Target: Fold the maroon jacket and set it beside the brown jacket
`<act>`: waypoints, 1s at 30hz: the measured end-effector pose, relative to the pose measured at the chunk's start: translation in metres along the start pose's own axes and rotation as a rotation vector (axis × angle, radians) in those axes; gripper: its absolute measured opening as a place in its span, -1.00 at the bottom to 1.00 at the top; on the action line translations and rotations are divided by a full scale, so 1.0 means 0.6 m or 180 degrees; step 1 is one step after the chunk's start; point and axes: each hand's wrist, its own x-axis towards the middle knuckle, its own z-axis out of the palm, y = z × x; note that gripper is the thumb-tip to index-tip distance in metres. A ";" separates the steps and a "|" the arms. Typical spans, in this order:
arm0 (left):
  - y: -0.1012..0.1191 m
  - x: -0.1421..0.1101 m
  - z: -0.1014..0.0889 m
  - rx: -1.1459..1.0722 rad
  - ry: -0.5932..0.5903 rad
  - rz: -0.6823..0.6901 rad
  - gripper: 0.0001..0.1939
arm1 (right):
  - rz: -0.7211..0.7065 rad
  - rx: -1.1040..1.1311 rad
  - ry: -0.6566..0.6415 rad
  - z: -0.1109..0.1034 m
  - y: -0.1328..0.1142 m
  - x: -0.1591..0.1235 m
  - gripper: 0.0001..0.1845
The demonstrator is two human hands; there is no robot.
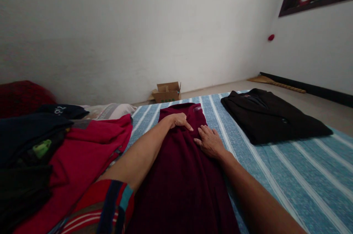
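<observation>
A maroon garment [182, 175] lies lengthwise on the bed in front of me, its far end bearing a small label [198, 109]. On its upper part rests my left hand [179, 120], one finger stretched out to the right along the cloth; its other fingers are partly hidden. My right hand [210, 141] lies flat on the garment's right side, fingers spread and pointing away from me. Shallow creases run through the fabric near both hands.
A folded black garment [275, 116] lies to the right on the blue striped bedsheet [292, 175]. At left are a pinkish-red garment [91, 145] and a pile of dark clothes [24, 145]. Beyond the bed, an open cardboard box [167, 96] stands by the wall.
</observation>
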 end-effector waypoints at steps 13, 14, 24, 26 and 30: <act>0.015 0.004 0.035 -0.0784 0.0272 -0.0088 -0.72 | -0.0007 0.0013 0.0121 0.008 0.006 0.002 -0.36; 0.014 0.002 0.036 -0.0853 0.0267 -0.0103 -0.72 | -0.0013 0.0009 0.0138 0.008 0.006 0.001 -0.36; 0.016 -0.004 0.034 0.0562 0.0317 -0.0111 -0.69 | -0.0061 -0.0067 0.0142 0.002 0.006 -0.001 -0.30; 0.022 0.003 0.036 0.0963 0.0452 -0.0206 -0.70 | -0.0031 -0.0132 0.0104 0.003 0.006 -0.005 -0.28; 0.023 0.019 0.033 0.1157 0.0704 -0.0399 -0.74 | 0.0039 -0.0244 0.0017 0.003 0.003 -0.016 -0.23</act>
